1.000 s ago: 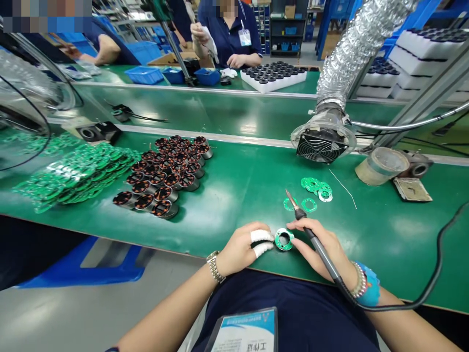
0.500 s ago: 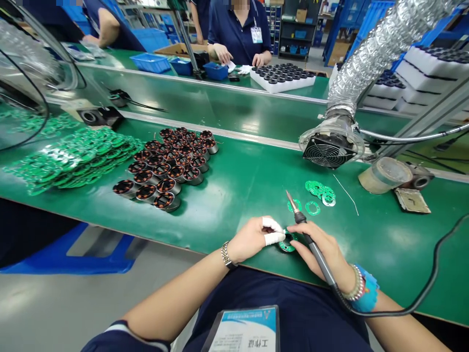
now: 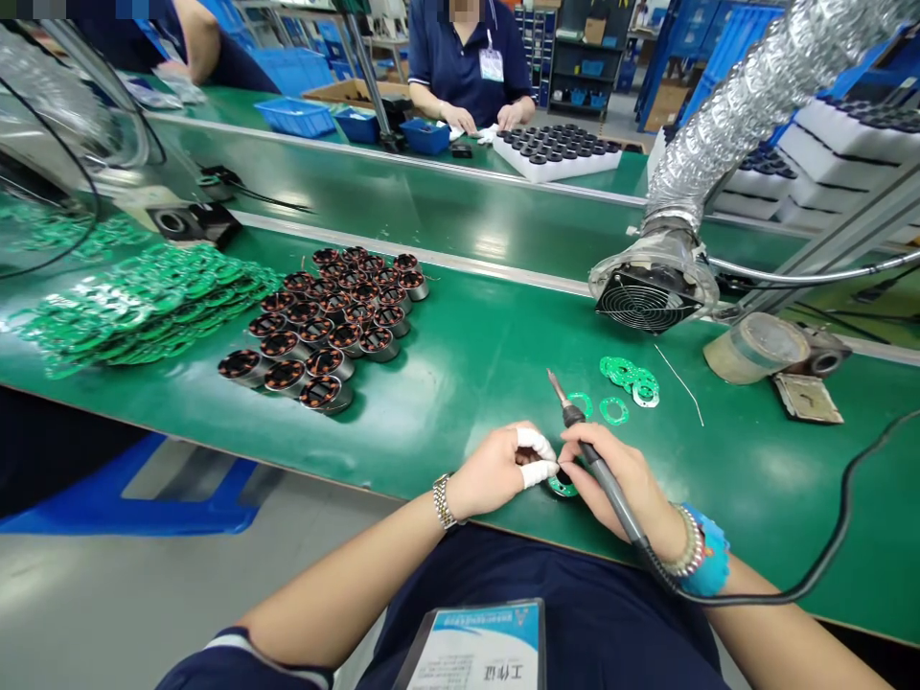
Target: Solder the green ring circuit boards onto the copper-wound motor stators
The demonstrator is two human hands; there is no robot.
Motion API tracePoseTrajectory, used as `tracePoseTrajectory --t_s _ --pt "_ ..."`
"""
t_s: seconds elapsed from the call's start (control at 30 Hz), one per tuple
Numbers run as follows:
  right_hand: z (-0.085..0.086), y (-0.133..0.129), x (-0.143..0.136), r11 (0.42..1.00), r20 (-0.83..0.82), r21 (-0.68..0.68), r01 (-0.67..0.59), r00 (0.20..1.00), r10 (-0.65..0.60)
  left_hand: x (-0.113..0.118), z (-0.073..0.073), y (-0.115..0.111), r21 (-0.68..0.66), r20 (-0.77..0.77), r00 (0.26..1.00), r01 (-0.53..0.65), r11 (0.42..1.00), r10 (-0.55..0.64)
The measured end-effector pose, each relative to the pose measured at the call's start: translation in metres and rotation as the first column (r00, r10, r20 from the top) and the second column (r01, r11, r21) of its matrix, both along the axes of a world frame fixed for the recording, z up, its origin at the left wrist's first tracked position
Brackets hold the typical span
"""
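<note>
A green ring-shaped circuit board (image 3: 562, 485) sits low on the table near its front edge, on what looks like a dark round part mostly hidden by my fingers. My left hand (image 3: 499, 470), with white wraps on thumb and forefinger, pinches at the left rim of this board. My right hand (image 3: 624, 484) holds a soldering iron (image 3: 610, 491) across the palm, its tip pointing up and away to the left. Thumb and forefinger of that hand meet at the board's upper edge. Loose green ring boards (image 3: 614, 410) lie just beyond.
Copper-wound motor stators (image 3: 327, 364) stand in rows left of my hands, beside stacked green boards (image 3: 136, 307). A fan (image 3: 647, 299) on a foil duct hangs at right. Near it are solder wire (image 3: 679, 383) and a tub (image 3: 754, 347). A co-worker (image 3: 471, 67) sits opposite.
My right thumb and forefinger have closed in toward the left fingertips over the board. The soldering iron has shifted slightly left. Across the table, the co-worker's hands have moved closer together.
</note>
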State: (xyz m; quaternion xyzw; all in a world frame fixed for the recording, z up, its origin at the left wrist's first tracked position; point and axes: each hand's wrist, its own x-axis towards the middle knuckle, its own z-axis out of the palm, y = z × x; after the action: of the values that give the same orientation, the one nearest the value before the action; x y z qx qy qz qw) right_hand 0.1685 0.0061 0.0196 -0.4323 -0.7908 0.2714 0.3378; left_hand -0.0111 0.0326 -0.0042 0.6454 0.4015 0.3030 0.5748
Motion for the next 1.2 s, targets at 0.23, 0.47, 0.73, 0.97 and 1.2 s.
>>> tracePoseTrajectory --t_s 0.23,0.47,0.73,0.97,1.2 --pt "-0.003 -0.008 -0.010 0.997 0.022 0.072 0.002 1.000 -0.004 -0.003 -0.003 -0.001 -0.103 0.157 0.987 0.048 0.994 -0.031" --pt "0.005 -0.019 0.006 0.992 -0.032 0.054 0.113 0.993 -0.112 -0.008 0.000 0.001 -0.258 0.258 0.963 0.142 0.956 -0.074" --pt "0.018 -0.036 0.030 0.998 -0.109 0.058 0.015 0.994 -0.008 -0.008 -0.004 0.002 -0.291 0.229 0.972 0.121 0.949 -0.054" --pt "0.021 -0.035 0.034 0.992 -0.145 -0.071 0.104 0.983 -0.114 -0.008 -0.005 0.002 -0.310 0.204 0.978 0.105 0.945 -0.042" --pt "0.020 -0.035 0.034 0.990 -0.141 -0.093 0.107 0.983 -0.120 -0.008 -0.005 0.002 -0.326 0.209 0.977 0.107 0.939 -0.039"
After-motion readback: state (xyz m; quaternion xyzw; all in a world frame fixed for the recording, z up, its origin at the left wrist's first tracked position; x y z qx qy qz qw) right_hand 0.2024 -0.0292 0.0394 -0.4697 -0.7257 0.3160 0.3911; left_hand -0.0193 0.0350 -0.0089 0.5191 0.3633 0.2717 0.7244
